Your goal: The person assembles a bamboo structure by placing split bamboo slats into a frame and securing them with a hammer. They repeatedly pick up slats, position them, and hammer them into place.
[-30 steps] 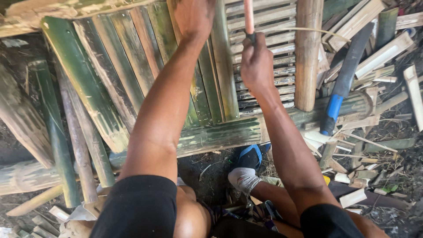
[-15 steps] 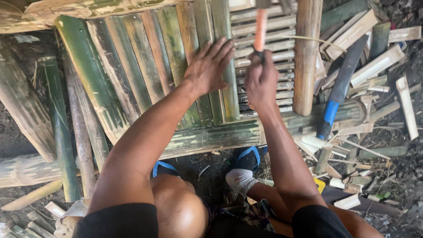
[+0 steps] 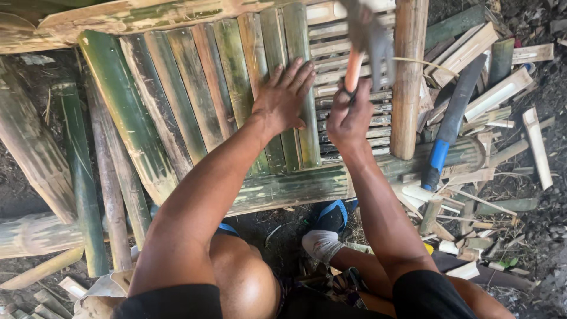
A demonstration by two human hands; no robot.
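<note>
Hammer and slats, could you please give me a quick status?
Left hand flat on green bamboo slats. Right hand gripping raised orange-handled hammer. Nothing in the way.

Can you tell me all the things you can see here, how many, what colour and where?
bamboo slat panel: one, green and tan slats side by side, centre, under the left hand
thin slat rack: one, pale tan, behind the right hand
bamboo pole: one, tan, upright, right of the rack
hammer: one, orange handle, blurred grey head, raised at top centre
big knife: one, dark blade, blue handle, lying right of the pole
bamboo offcuts: many, pale and green, scattered at right
split bamboo lengths: several, green, lying at left
sandal: one in clear view, blue straps, on a foot below the panel
left hand: flat on the slats, fingers spread
right hand: gripping the hammer handle
</note>
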